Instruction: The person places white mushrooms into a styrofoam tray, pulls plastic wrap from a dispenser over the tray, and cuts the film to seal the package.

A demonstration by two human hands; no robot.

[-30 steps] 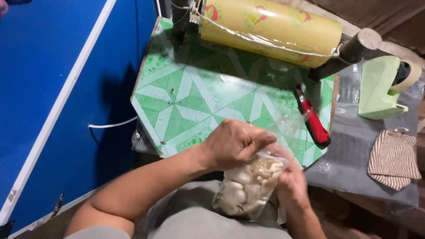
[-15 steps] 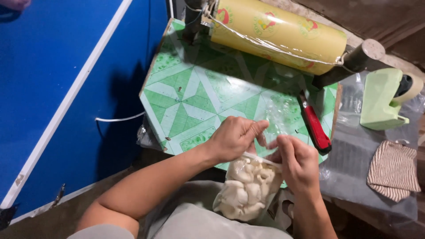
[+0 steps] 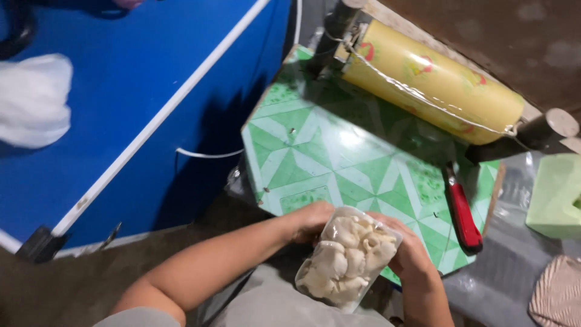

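Clear plastic wraps a tray of pale oyster mushrooms [image 3: 346,259], held tilted in front of the person's lap at the near edge of the green patterned board [image 3: 339,158]. The left hand [image 3: 310,221] is curled around the pack's upper left end, fingers tucked behind it. The right hand [image 3: 409,254] is closed against the pack's right side, its fingers mostly hidden behind the pack, so both hands grip the same package.

On the far side of the board a large roll of yellow cling film [image 3: 431,85] sits on its holder, tilted across the top right. A red-handled knife [image 3: 462,213] lies flat on the board's right edge, well apart from the hands. A pale green tape dispenser [image 3: 555,197] stands to the right, with a striped cloth [image 3: 560,295] below it. A blue panel with a white stripe [image 3: 139,97] fills the left side.
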